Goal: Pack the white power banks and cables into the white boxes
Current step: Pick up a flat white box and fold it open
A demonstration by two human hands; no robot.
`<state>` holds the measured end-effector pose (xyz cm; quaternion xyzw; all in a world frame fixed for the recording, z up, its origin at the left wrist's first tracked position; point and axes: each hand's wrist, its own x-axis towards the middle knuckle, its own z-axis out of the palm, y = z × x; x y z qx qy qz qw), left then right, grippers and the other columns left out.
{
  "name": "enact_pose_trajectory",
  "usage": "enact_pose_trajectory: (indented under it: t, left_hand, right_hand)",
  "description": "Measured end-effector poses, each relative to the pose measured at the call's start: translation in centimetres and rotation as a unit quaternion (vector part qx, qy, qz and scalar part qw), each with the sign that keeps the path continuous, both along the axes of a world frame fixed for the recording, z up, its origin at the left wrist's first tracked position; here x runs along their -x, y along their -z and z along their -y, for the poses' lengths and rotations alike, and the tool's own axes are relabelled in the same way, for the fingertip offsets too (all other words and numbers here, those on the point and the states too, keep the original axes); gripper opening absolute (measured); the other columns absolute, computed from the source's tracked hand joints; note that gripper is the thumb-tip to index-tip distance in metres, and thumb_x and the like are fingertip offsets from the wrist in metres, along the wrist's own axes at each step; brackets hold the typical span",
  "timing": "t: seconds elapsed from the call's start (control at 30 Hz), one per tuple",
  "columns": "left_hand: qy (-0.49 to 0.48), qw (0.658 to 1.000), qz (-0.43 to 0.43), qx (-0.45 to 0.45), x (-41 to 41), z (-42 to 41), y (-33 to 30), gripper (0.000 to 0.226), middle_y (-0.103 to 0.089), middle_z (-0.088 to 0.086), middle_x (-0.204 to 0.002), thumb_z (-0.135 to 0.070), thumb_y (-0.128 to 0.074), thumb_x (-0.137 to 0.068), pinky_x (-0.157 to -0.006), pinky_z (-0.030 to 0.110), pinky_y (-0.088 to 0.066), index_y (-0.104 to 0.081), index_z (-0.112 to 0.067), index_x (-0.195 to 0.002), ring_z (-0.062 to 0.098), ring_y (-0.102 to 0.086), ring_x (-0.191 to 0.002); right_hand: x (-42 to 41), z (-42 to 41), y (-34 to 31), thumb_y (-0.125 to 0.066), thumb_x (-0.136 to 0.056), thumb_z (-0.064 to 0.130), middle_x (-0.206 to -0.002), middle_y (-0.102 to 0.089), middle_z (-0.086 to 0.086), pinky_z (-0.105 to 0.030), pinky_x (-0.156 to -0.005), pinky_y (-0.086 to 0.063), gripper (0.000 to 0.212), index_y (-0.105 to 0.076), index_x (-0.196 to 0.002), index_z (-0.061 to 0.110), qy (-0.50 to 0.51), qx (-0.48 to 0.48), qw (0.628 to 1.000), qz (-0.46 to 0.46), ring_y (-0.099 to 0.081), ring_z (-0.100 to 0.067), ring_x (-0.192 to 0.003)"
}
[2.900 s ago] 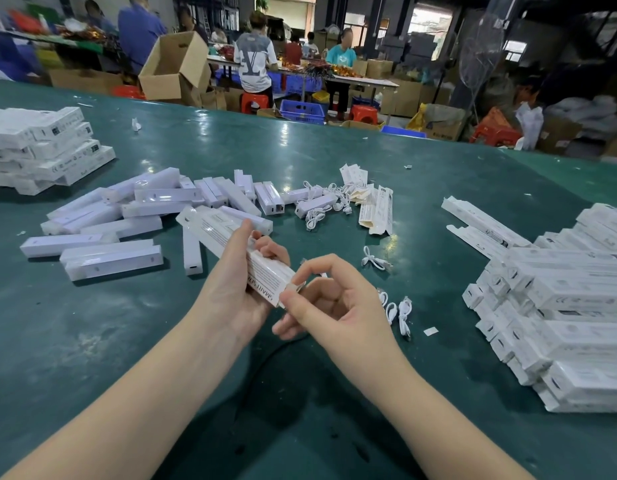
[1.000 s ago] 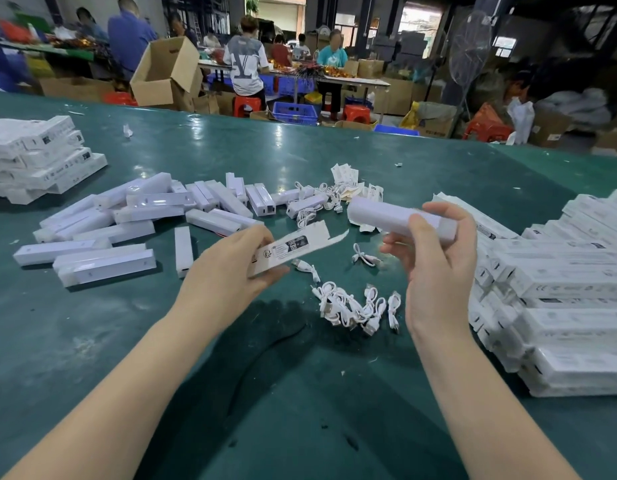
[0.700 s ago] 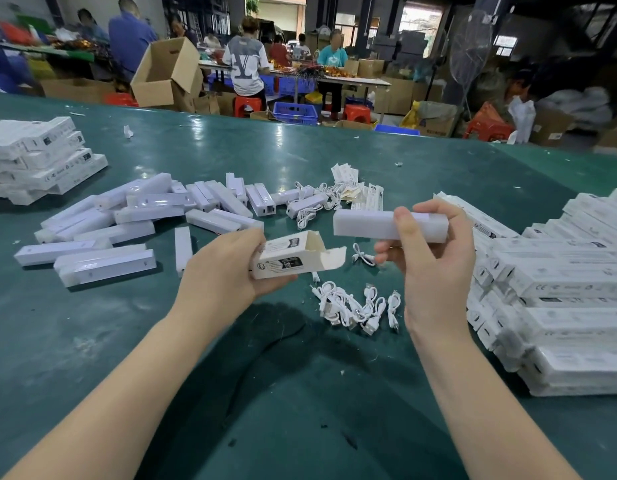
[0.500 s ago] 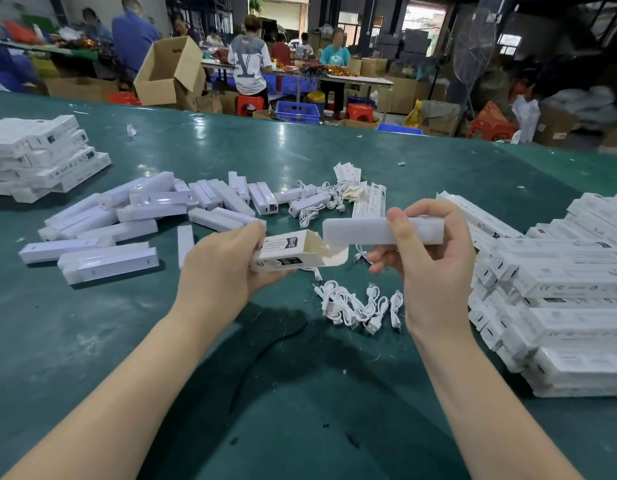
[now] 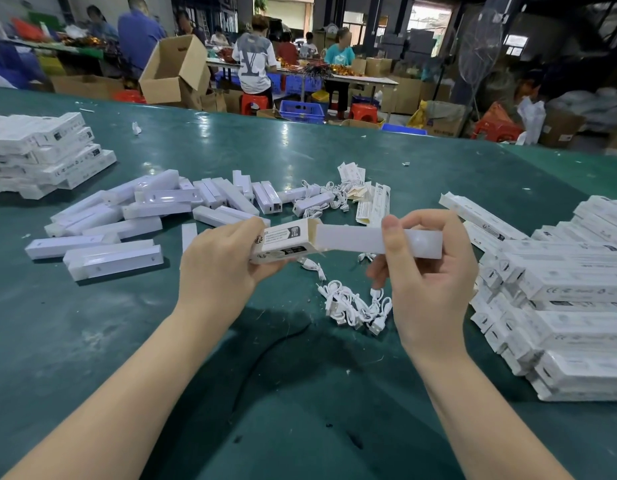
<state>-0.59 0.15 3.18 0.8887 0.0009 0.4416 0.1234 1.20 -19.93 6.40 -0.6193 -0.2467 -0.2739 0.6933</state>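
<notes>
My left hand (image 5: 218, 268) grips a small white box (image 5: 284, 244) with its open end facing right. My right hand (image 5: 426, 275) holds a long white power bank (image 5: 352, 240) level, thumb over its top, and the bank's left end sits at the box's mouth. A tangle of white cables (image 5: 355, 306) lies on the green table (image 5: 300, 393) just below my hands. Loose white power banks (image 5: 133, 216) are scattered at the left and centre.
Flat white boxes (image 5: 570, 296) are heaped at the right. A stack of packed boxes (image 5: 40, 154) stands far left. More cables and paper leaflets (image 5: 352, 192) lie beyond my hands. People work at tables past the far edge, beside a cardboard carton (image 5: 173, 71).
My right hand picked up a power bank and brought it left to the box. My left hand opened the flat box into shape and turned its mouth toward the bank.
</notes>
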Motion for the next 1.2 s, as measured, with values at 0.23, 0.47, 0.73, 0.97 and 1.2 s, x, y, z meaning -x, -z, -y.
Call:
enact_pose_trajectory:
  t: [0.23, 0.47, 0.73, 0.97, 1.2]
  left_hand:
    - [0.037, 0.999, -0.019, -0.012, 0.0, 0.0, 0.0, 0.036, -0.058, 0.006, -0.061, -0.02, -0.089, -0.066, -0.054, 0.03, -0.022, -0.058, -0.004, -0.073, 0.026, -0.041, -0.053]
    - [0.056, 0.998, -0.027, -0.023, 0.0, 0.6, 0.1, 0.035, -0.062, 0.006, -0.067, -0.022, -0.088, -0.065, -0.057, 0.032, -0.023, -0.064, -0.002, -0.081, 0.03, -0.052, -0.057]
    - [0.04, 0.999, -0.026, 0.005, -0.1, 0.8, 0.3, 0.038, -0.059, 0.003, -0.063, -0.025, -0.088, -0.067, -0.054, 0.027, -0.026, -0.056, -0.005, -0.074, 0.027, -0.044, -0.055]
    - [0.071, 0.997, -0.031, 0.03, 0.2, 1.2, 0.1, 0.038, -0.055, 0.001, -0.063, -0.027, -0.085, -0.072, -0.052, 0.028, -0.031, -0.054, -0.004, -0.073, 0.029, -0.047, -0.055]
    - [-0.042, 0.982, -0.047, 0.178, -0.1, 0.9, -0.1, 0.019, -0.049, -0.004, -0.055, -0.027, -0.064, -0.081, -0.051, 0.022, -0.033, -0.051, -0.015, -0.074, 0.013, -0.043, -0.055]
  right_hand:
    - [-0.6, 0.4, 0.3, -0.063, -0.094, 0.021, -0.054, -0.052, 0.004, -0.021, -0.04, -0.039, 0.02, -0.051, -0.078, 0.021, 0.007, 0.042, 0.996, -0.072, -0.05, -0.014, -0.039]
    - [-0.2, -0.9, 1.3, -0.048, -0.092, 0.051, -0.098, -0.058, 0.018, -0.015, -0.082, -0.044, 0.024, -0.055, -0.105, 0.032, 0.041, 0.177, 0.983, -0.031, -0.057, -0.002, -0.094]
    - [-0.1, -0.8, 1.6, -0.043, -0.092, 0.039, -0.121, -0.049, 0.004, -0.028, -0.102, -0.039, 0.018, -0.052, -0.103, 0.028, 0.007, 0.155, 0.988, 0.0, -0.047, -0.015, -0.124]
    - [0.0, -1.4, 1.8, -0.048, -0.096, 0.035, -0.127, -0.054, 0.003, -0.02, -0.102, -0.037, 0.025, -0.065, -0.112, 0.027, -0.114, 0.257, 0.959, -0.03, -0.047, -0.013, -0.126]
    - [-2.5, -0.1, 3.1, -0.05, -0.098, 0.019, -0.115, -0.062, 0.007, -0.029, -0.096, -0.041, 0.025, -0.058, -0.119, 0.03, 0.002, 0.297, 0.949, -0.105, -0.054, -0.012, -0.113]
